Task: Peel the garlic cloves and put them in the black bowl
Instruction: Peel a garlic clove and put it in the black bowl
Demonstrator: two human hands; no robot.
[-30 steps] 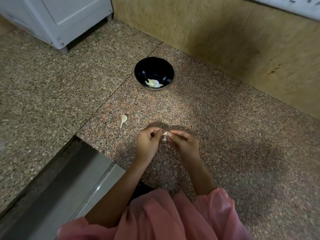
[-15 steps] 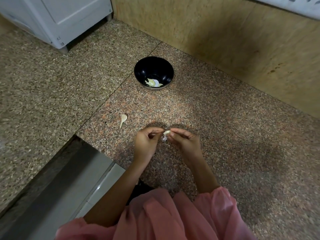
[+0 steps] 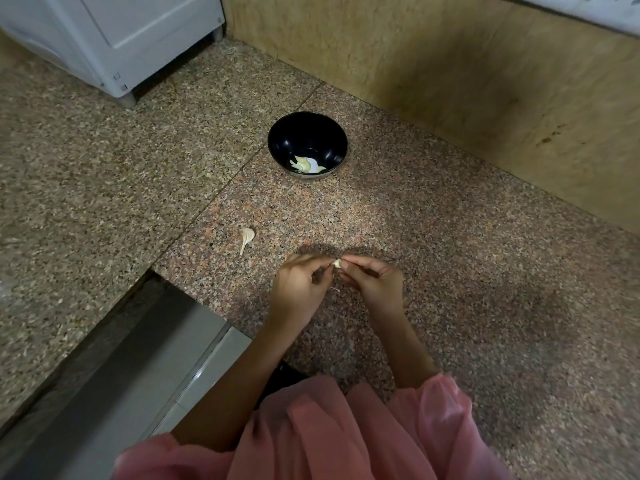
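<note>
- Garlic clove (image 3: 337,263): I see it held between the two hands, above the speckled granite desk (image 3: 450,271), at the point where their fingertips meet.
- Left hand (image 3: 298,292): fingers curled inward, thumb and forefinger tips reaching to the clove's left side. The grip reads as a narrow pinch on the clove.
- Right hand (image 3: 375,285): fingers curled, thumb and forefinger closed on the clove's right side. The grip is a narrow pinch on the same clove.
- Black bowl (image 3: 277,140): stands on the desk well beyond the hands, apart from them. Pale peeled pieces (image 3: 304,164) lie at its bottom; I cannot tell their count.
- Loose clove (image 3: 246,238): lies on the desk to the left of the hands, between them and the bowl, touching neither.
- Small pale scrap (image 3: 335,289): shows below the held clove, in the gap between the hands; I cannot tell whether it rests on the desk.
- Pink sleeves (image 3: 346,427): fill the lower edge of the view.
- White appliance (image 3: 114,36): stands at the far left corner.
</note>
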